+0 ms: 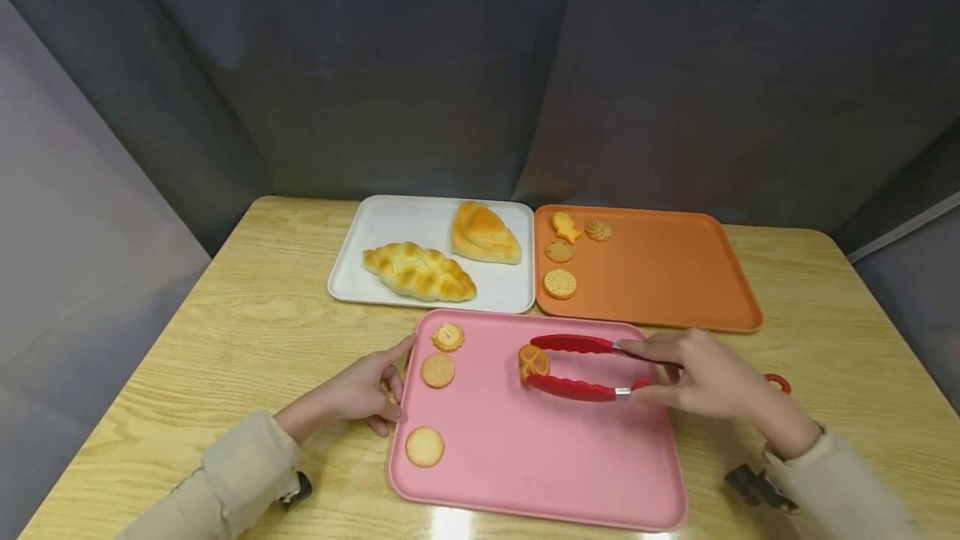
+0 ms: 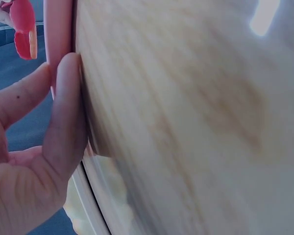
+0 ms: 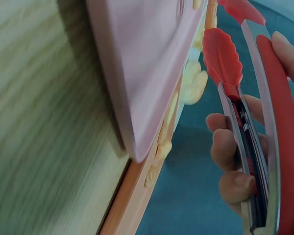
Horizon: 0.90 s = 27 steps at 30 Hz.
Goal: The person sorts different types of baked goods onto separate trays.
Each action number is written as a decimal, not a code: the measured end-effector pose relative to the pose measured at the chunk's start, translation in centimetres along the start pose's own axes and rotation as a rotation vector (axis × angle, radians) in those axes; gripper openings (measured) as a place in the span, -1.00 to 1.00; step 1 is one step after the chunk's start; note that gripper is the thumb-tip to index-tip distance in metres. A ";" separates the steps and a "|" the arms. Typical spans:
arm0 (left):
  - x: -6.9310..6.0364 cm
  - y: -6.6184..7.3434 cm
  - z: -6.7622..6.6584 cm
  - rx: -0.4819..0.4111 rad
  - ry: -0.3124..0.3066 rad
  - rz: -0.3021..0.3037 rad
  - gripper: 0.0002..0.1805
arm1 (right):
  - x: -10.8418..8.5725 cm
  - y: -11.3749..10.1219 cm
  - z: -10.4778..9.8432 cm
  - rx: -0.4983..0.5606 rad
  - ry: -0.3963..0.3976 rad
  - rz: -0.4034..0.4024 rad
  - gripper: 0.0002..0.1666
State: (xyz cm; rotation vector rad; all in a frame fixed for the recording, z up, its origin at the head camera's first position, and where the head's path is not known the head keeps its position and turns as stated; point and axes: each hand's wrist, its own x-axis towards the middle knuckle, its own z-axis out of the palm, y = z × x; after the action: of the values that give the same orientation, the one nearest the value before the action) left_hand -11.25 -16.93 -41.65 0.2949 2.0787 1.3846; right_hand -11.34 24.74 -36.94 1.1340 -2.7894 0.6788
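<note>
My right hand (image 1: 697, 373) grips red tongs (image 1: 573, 390) with metal arms, held over the pink tray (image 1: 540, 457). Between the tong tips sits a brown pretzel-shaped cookie (image 1: 534, 362); its edge (image 2: 33, 44) also shows beside a red tip in the left wrist view. The left hand (image 1: 360, 390) holds the pink tray's left edge, thumb and finger against the rim (image 2: 59, 29). Along that side of the tray lie a scalloped cookie (image 1: 447, 337), a round tan cookie (image 1: 438, 370) and a pale round cookie (image 1: 424, 447).
Behind the pink tray, a white tray (image 1: 390, 219) bears a braided bread (image 1: 420, 272) and a folded bread (image 1: 483, 233). To its right, an orange tray (image 1: 652, 265) holds several small cookies (image 1: 559, 283) along its left side. A dark cloth (image 1: 405, 73) hangs behind the wooden table (image 1: 247, 323).
</note>
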 end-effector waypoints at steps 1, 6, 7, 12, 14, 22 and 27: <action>0.0 0.0 0.0 0.004 0.000 0.000 0.10 | -0.1 0.2 -0.2 -0.003 0.021 -0.007 -0.38; 0.1 -0.1 0.0 0.015 -0.001 -0.006 0.10 | -0.4 1.4 -0.9 -0.027 0.097 -0.073 -0.35; 0.1 -0.1 0.0 0.015 -0.001 -0.005 0.10 | -0.4 1.6 -1.0 -0.029 0.102 -0.075 -0.35; 0.1 -0.2 0.0 0.015 0.001 -0.005 0.10 | -0.7 2.5 -1.3 -0.039 0.107 -0.016 -0.36; 0.1 -0.1 0.0 0.014 0.001 -0.004 0.10 | -0.8 2.8 -1.4 -0.038 0.111 0.012 -0.36; -0.1 0.1 0.0 0.003 0.008 -0.001 0.10 | -0.9 3.5 -1.9 -0.060 0.085 0.181 -0.37; -0.1 0.1 0.0 -0.003 0.010 -0.002 0.09 | -0.8 4.4 -2.1 -0.076 0.090 0.290 -0.35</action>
State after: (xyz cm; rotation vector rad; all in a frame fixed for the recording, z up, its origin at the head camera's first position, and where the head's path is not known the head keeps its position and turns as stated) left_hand -11.19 -16.91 -41.57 0.2855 2.0840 1.3903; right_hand -13.94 28.94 -36.84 0.6749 -2.9007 0.6192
